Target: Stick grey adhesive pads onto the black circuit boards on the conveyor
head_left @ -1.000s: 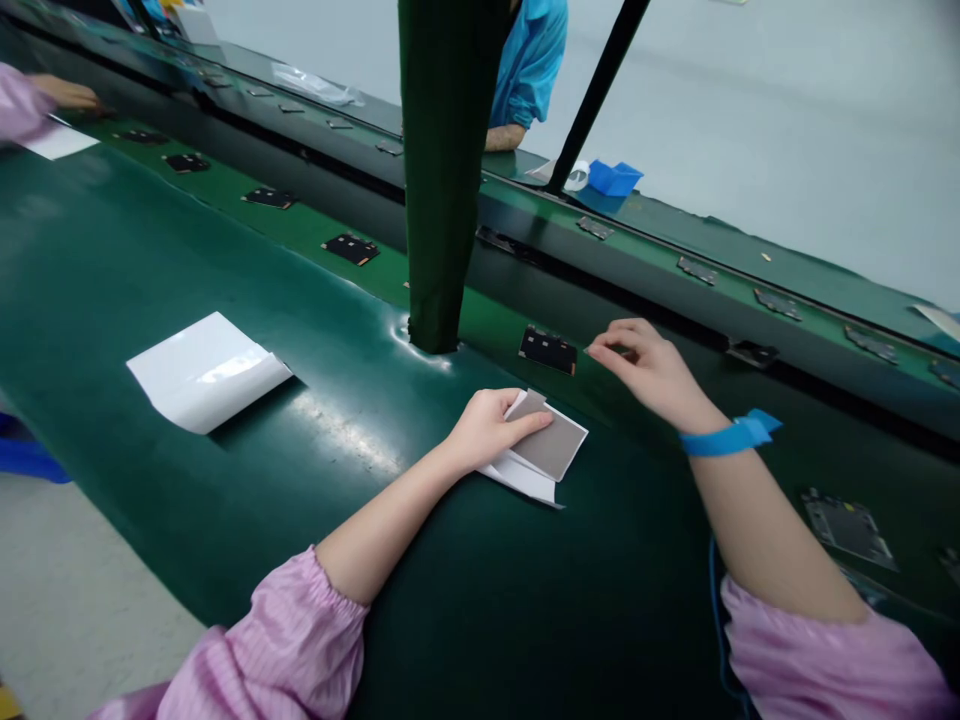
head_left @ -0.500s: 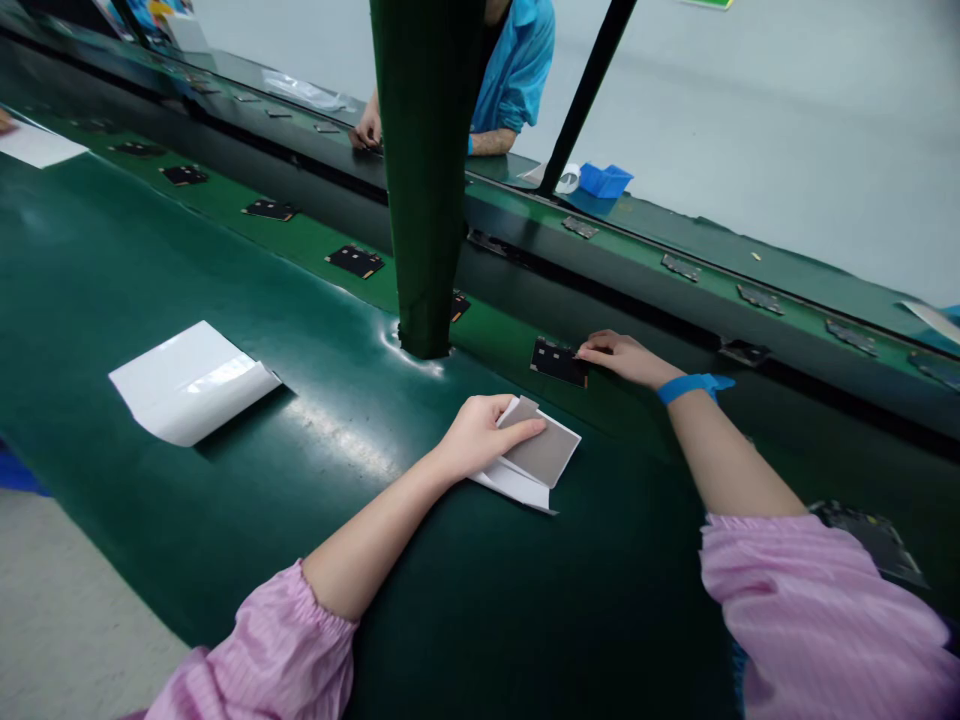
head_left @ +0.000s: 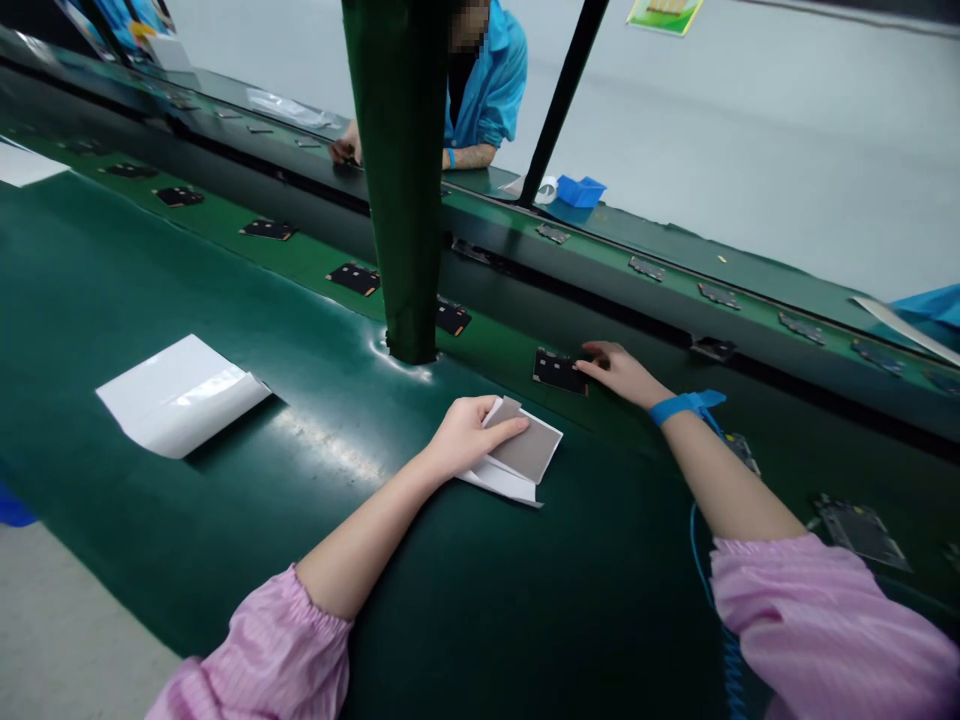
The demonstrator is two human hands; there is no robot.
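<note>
My left hand (head_left: 470,437) is closed around a flat grey sheet with white edges (head_left: 529,446), its thumb pressed on top. A folded white paper (head_left: 504,482) sticks out beneath that sheet, in the same grip. My right hand (head_left: 617,372) is at the right end of a black circuit board (head_left: 559,371) lying on the green strip. Thumb and forefinger are apart, with the thumb tip at the board's edge; whether it touches is unclear. A blue band with a cord (head_left: 686,405) circles my right wrist.
Several black boards, such as one board (head_left: 355,279), line the green strip (head_left: 311,258). A green post (head_left: 401,190) rises between them. Curled white film (head_left: 180,395) lies at left. Across the line, a person in blue (head_left: 487,90) works near a blue bin (head_left: 579,191).
The view has shifted slightly, so most things sit further left. My right thumb and forefinger have parted at the board's end. My left hand keeps its hold on the grey sheet.
</note>
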